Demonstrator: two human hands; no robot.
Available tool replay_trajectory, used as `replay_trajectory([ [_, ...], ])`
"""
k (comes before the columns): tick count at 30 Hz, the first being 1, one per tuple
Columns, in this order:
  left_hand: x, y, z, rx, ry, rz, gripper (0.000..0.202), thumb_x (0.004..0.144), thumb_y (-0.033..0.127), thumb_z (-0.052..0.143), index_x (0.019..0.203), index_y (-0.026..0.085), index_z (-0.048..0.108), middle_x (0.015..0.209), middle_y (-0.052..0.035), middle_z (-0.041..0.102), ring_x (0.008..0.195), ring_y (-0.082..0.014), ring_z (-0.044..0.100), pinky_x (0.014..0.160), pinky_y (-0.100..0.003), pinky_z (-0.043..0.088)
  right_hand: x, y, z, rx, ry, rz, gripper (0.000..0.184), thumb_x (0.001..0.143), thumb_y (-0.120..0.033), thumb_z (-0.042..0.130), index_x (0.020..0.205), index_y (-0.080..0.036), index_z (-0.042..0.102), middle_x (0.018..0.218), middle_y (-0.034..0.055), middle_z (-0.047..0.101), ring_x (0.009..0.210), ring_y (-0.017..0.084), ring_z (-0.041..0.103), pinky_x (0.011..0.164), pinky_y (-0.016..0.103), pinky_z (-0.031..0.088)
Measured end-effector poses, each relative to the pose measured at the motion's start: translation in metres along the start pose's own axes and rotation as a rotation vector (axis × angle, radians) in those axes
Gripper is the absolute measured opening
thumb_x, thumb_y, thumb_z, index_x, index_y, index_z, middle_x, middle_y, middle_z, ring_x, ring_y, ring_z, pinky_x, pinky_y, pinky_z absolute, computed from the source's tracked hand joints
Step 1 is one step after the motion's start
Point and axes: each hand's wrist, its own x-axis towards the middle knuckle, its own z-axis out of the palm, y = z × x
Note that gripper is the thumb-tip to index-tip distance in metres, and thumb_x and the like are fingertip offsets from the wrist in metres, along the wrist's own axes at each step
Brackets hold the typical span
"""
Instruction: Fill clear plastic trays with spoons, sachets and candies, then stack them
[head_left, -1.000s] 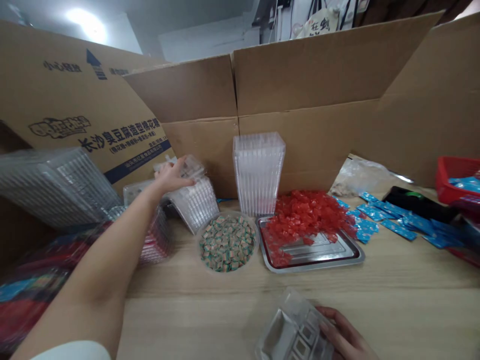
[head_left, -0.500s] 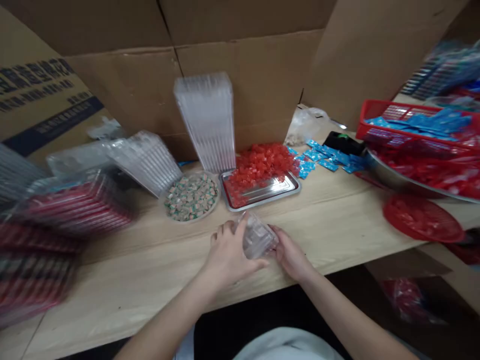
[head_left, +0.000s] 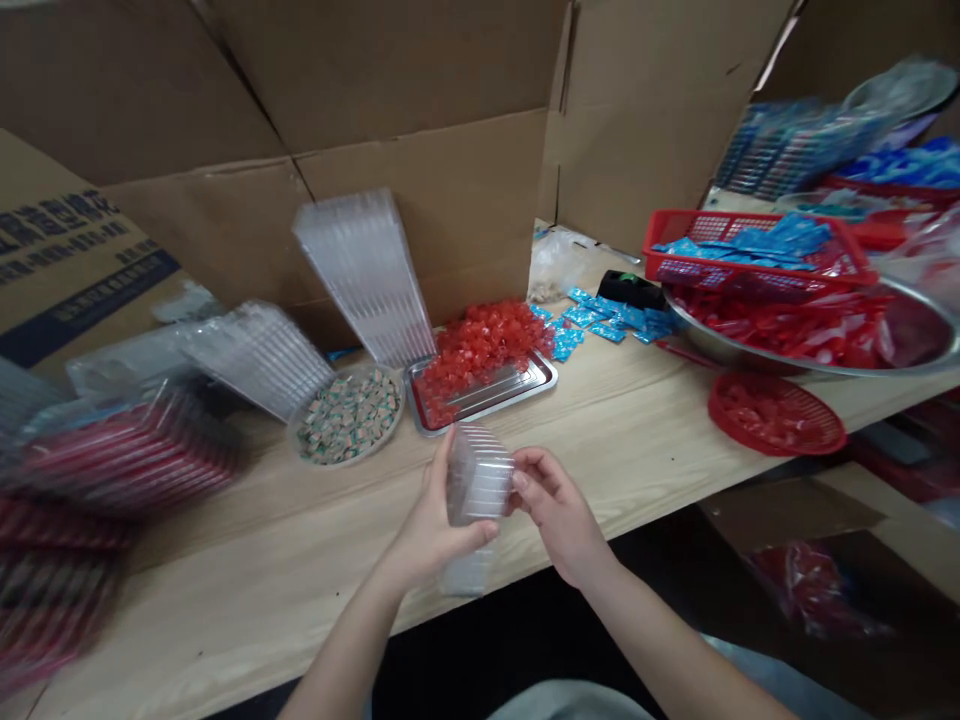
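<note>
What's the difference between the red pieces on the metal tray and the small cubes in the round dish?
The red pieces are glossy; the cubes are tan and green. The red pieces heap on a rectangular steel tray; the cubes fill a round clear dish. Both are small, loose pieces.

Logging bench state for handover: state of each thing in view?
Left hand: gripping clear plastic tray, held upright.
Right hand: curled against that tray's right side.
Stack of clear trays: standing on end.
Round clear bowl: full of small wrapped pieces.
Steel tray: heaped with red wrapped pieces, part bare.
Red plastic basket: holding blue packets.
</note>
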Motion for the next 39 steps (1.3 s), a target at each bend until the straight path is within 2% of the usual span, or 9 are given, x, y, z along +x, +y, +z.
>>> replay_trajectory([
  [4, -0.015, 0.003, 0.024, -0.449, 0.093, -0.061, 0.103, 0.074, 0.046, 0.063, 0.145, 0.022, -0.007, 0.14, -0.0151, 0.037, 0.125, -0.0295, 0.044, 0.101, -0.043, 0.036, 0.005, -0.021, 0.008, -0.123, -0.042, 0.035, 0.02, 0.073, -0.037, 0.068, 0.076, -0.017, 0.065, 0.069, -0.0012, 0.06, 0.059, 0.009, 0.053, 0.058, 0.025, 0.046],
  [9, -0.017, 0.0, 0.034, -0.511, 0.156, -0.114, 0.107, 0.068, 0.04, 0.07, 0.145, 0.023, -0.002, 0.143, -0.0141, 0.034, 0.127, -0.0287, 0.041, 0.104, -0.041, 0.033, 0.011, -0.028, 0.0, -0.134, -0.136, 0.154, 0.024, 0.071, -0.039, 0.07, 0.075, -0.016, 0.068, 0.068, 0.001, 0.063, 0.064, 0.012, 0.056, 0.062, 0.027, 0.048],
  [16, -0.017, -0.006, 0.042, -0.677, 0.204, -0.159, 0.097, 0.065, 0.041, 0.069, 0.144, 0.022, 0.018, 0.132, -0.0118, 0.049, 0.121, -0.0306, 0.046, 0.1, -0.042, 0.037, 0.007, -0.028, -0.007, -0.056, 0.022, 0.186, 0.022, 0.065, -0.034, 0.075, 0.068, -0.015, 0.066, 0.062, -0.0005, 0.061, 0.058, 0.009, 0.054, 0.055, 0.022, 0.045],
  [19, -0.021, -0.018, 0.032, -0.729, 0.244, -0.411, 0.082, 0.065, 0.054, 0.062, 0.134, 0.014, 0.041, 0.107, -0.014, 0.064, 0.102, -0.0344, 0.059, 0.086, -0.047, 0.047, 0.014, -0.035, -0.036, 0.044, 0.164, 0.154, 0.022, 0.064, -0.033, 0.076, 0.071, -0.014, 0.067, 0.06, -0.0005, 0.06, 0.055, 0.008, 0.054, 0.053, 0.021, 0.046],
  [21, -0.023, -0.025, 0.019, -0.622, 0.307, -0.535, 0.081, 0.066, 0.061, 0.056, 0.13, 0.013, 0.045, 0.1, -0.0136, 0.066, 0.093, -0.0346, 0.062, 0.079, -0.048, 0.05, 0.024, -0.044, -0.068, 0.1, 0.336, 0.129, 0.018, 0.062, -0.028, 0.076, 0.072, -0.015, 0.068, 0.058, -0.0013, 0.059, 0.054, 0.008, 0.054, 0.053, 0.019, 0.047],
  [28, -0.002, -0.039, -0.015, 0.522, 0.34, -0.3, 0.102, 0.062, 0.055, 0.064, 0.145, 0.026, 0.013, 0.14, -0.0158, 0.034, 0.123, -0.0416, 0.04, 0.095, -0.058, 0.036, 0.036, -0.079, -0.153, 0.122, 0.612, 0.008, 0.008, 0.065, -0.02, 0.072, 0.065, -0.017, 0.065, 0.054, -0.0029, 0.057, 0.051, 0.006, 0.053, 0.052, 0.017, 0.049],
  [33, 0.017, -0.026, 0.009, 0.881, 0.29, -0.176, 0.095, 0.06, 0.05, 0.069, 0.141, 0.021, 0.029, 0.144, -0.0217, 0.026, 0.133, -0.046, 0.02, 0.101, -0.066, 0.016, 0.022, -0.077, -0.122, 0.019, 0.443, -0.057, 0.018, 0.063, -0.03, 0.076, 0.071, -0.015, 0.069, 0.058, -0.0011, 0.059, 0.055, 0.008, 0.055, 0.053, 0.02, 0.049],
  [36, 0.037, 0.0, 0.042, 0.563, 0.217, 0.142, 0.094, 0.066, 0.052, 0.067, 0.143, 0.025, 0.02, 0.152, -0.0136, 0.012, 0.139, -0.035, 0.008, 0.109, -0.056, 0.014, 0.016, -0.069, -0.093, -0.092, 0.284, -0.07, 0.019, 0.065, -0.034, 0.075, 0.072, -0.016, 0.07, 0.06, -0.0007, 0.06, 0.057, 0.01, 0.056, 0.054, 0.022, 0.049],
  [39, 0.067, 0.017, 0.073, 0.052, 0.02, 0.192, 0.104, 0.066, 0.051, 0.069, 0.145, 0.028, 0.006, 0.153, -0.0107, 0.01, 0.14, -0.0301, 0.01, 0.11, -0.049, 0.017, 0.014, -0.06, -0.073, -0.101, 0.21, -0.056, 0.019, 0.066, -0.034, 0.074, 0.073, -0.017, 0.071, 0.062, -0.0008, 0.061, 0.059, 0.01, 0.055, 0.056, 0.023, 0.048],
])
